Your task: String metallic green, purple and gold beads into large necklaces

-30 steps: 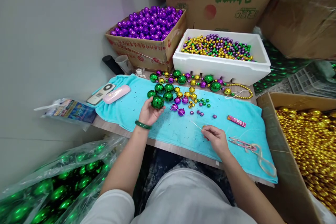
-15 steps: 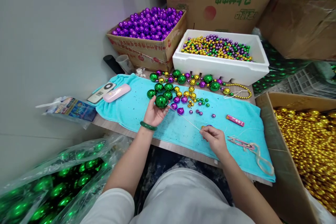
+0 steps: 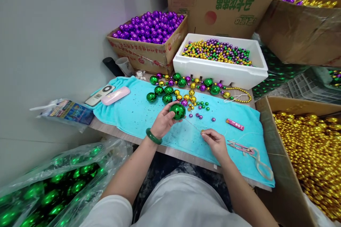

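My left hand (image 3: 165, 120), with a green bangle at the wrist, is closed round a large shiny green bead (image 3: 177, 111) above the turquoise towel (image 3: 106, 113). A thin string (image 3: 192, 124) runs from this bead towards my right hand (image 3: 215, 143). The right fingers are pinched on the string, and something small and gold shows at their tips. Behind the left hand lie loose green beads (image 3: 159, 90), gold beads (image 3: 191, 92) and a purple bead (image 3: 184, 103). Small green beads (image 3: 203, 103) and small purple beads (image 3: 199, 116) are scattered to their right.
Along the towel's back edge lies a strung bead garland (image 3: 182, 82). Thread snips (image 3: 241, 147) and a pink packet (image 3: 235, 124) rest at the right. Behind stand a white foam box (image 3: 221, 71) and a carton of purple beads (image 3: 144, 56); a carton of gold beads (image 3: 277, 142) stands right.
My left hand has moved right and slightly down with the green bead, closer to my right hand. The span of string between the hands is shorter. The whole view has shifted slightly.
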`<state>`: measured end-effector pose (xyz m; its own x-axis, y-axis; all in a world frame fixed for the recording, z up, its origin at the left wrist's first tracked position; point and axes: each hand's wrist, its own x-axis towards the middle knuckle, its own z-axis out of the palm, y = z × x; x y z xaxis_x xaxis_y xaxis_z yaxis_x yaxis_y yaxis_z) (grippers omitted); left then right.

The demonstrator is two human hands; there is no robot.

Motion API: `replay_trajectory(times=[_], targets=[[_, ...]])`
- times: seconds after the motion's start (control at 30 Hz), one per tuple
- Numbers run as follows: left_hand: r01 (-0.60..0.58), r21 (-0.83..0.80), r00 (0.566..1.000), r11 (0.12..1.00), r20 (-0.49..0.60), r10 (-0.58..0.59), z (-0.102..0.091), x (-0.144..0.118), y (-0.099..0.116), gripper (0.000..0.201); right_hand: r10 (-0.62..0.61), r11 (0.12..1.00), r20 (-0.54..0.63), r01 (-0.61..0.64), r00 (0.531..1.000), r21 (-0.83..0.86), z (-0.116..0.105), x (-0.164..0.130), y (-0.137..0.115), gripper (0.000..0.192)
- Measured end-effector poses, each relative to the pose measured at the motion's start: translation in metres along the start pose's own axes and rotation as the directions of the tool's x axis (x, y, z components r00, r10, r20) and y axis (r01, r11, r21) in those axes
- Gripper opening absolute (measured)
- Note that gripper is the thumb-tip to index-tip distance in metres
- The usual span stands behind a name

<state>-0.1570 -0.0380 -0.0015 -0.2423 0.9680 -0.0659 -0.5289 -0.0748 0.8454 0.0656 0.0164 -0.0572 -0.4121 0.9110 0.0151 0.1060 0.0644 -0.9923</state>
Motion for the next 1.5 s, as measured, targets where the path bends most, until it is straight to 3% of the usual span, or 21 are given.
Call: replay_trajectory(times=[0.1,0.27,0.43,0.53,0.63,0.73,0.83,0.97,1.03,1.13,1.3,1.5], targets=[[0.023,0.029,0.999,0.999,0.038,-0.024,0.003,-0.001,0.003,0.058,-0.073,0.997,-0.003,0.073,0.997,-0.023,-0.006,0.0,0.003,0.014],[-0.044,0.087,0.998,0.995,0.044,0.04,0.013,-0.002,0.007,0.057,-0.107,0.994,-0.009,0.106,0.994,-0.038,-0.01,0.0,0.001,0.012],[0.054,0.01,0.991,0.998,0.118,-0.055,0.023,0.0,0.005,0.062,-0.102,0.995,-0.02,0.103,0.995,0.017,-0.01,0.0,0.0,0.014],[0.034,0.039,0.994,0.999,0.103,-0.038,0.024,0.003,0.005,0.057,-0.104,0.994,-0.02,0.104,0.994,-0.019,-0.015,0.001,-0.001,0.013],[0.01,0.105,0.995,0.994,0.101,-0.021,0.025,0.007,0.003,0.055,-0.108,0.993,-0.023,0.106,0.994,-0.057,-0.019,0.003,-0.005,0.013],[-0.001,0.261,0.983,0.965,0.179,-0.047,0.028,0.01,-0.002,0.052,-0.062,0.998,-0.017,0.062,0.998,0.0,-0.015,0.006,-0.006,0.015],[-0.085,0.453,0.972,0.888,0.233,-0.026,0.033,0.015,-0.008,0.03,0.015,0.997,0.005,-0.015,1.0,0.08,-0.008,0.009,-0.004,0.017],[-0.159,0.547,0.985,0.822,0.142,0.096,0.039,0.019,-0.008,0.017,-0.048,0.997,-0.061,0.044,0.997,-0.063,-0.006,0.012,-0.013,0.027],[-0.149,0.555,0.988,0.818,0.12,0.099,0.042,0.019,-0.004,0.016,-0.102,0.986,-0.08,0.091,0.992,-0.137,-0.007,0.012,-0.023,0.03],[-0.114,0.493,0.991,0.862,0.117,0.064,0.045,0.019,0.004,0.017,-0.124,0.987,-0.004,0.123,0.992,-0.105,-0.001,0.014,-0.035,0.028],[-0.038,0.35,0.999,0.936,0.043,0.025,0.04,0.03,0.012,0.023,0.015,0.998,0.004,-0.015,1.0,0.061,0.016,0.023,-0.029,0.018],[-0.038,0.398,0.996,0.917,0.088,0.003,0.036,0.041,0.001,0.023,0.129,0.976,-0.013,-0.125,0.991,0.179,0.016,0.028,-0.023,0.021]])
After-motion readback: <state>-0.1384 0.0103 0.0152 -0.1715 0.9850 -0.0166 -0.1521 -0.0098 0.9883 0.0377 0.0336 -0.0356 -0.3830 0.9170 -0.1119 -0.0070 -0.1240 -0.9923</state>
